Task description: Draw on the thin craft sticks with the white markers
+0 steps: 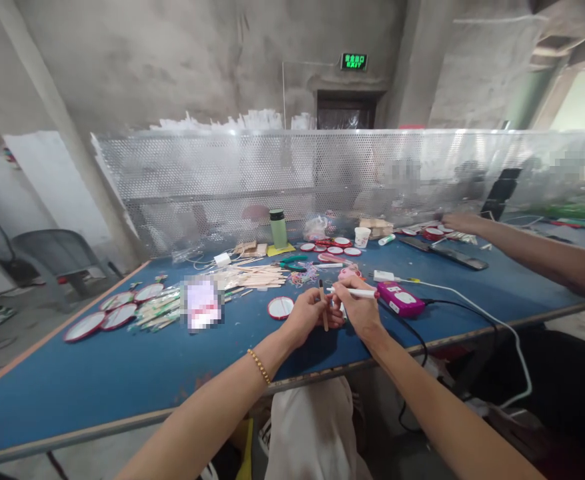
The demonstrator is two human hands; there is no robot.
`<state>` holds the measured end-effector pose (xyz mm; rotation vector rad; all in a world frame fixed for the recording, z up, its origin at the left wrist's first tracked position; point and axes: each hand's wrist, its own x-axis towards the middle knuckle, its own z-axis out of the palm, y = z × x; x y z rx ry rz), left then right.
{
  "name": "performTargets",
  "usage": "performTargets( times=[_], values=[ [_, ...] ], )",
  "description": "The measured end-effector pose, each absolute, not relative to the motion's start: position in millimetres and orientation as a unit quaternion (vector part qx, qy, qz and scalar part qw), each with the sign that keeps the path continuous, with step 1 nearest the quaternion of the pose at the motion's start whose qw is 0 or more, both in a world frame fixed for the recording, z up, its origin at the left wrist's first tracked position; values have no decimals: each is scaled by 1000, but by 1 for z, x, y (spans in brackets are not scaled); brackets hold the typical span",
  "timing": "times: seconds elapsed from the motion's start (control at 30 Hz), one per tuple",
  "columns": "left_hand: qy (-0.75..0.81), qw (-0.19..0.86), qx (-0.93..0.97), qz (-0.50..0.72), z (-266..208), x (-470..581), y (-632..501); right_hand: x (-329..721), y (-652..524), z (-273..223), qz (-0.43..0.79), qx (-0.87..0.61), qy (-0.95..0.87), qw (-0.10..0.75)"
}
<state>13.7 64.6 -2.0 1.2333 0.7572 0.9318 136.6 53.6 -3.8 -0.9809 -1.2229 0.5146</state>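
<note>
My left hand (306,316) is closed on a thin wooden stick (323,297) with a dark tip, held roughly upright above the table's front edge. Pinched in my right hand (359,312) is a white pen-like tool (365,293), lying nearly level and pointing left toward the stick. My fingers partly hide where the two meet. Left of my left hand, a round white disc with a red rim (281,307) lies on the blue table (172,380). To the right of my right hand sits a magenta box (401,299) with a black cable.
Loose wooden sticks (262,275), wrapped sticks (158,308) and more red-rimmed discs (86,327) lie leftward. Behind are green-handled pliers (292,262), a green bottle (278,230) and a paper cup (362,237). A white cable (502,317) crosses the right side. Another person's arm (522,243) reaches in there.
</note>
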Motion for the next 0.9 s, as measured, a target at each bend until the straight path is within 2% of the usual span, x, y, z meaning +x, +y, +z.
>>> performTargets(
  times=[0.4,0.57,0.77,0.9],
  values=[
    [282,702,566,327,-2,4,75,138,53,-2,230,-439,-527,691],
    [290,718,539,331,0,2,75,138,49,0,208,-424,-520,712],
    [282,729,519,345,1,7,62,139,33,-2,178,-434,-557,686],
    [343,711,506,347,3,-2,38,140,19,-5,160,-426,-561,692]
  ],
)
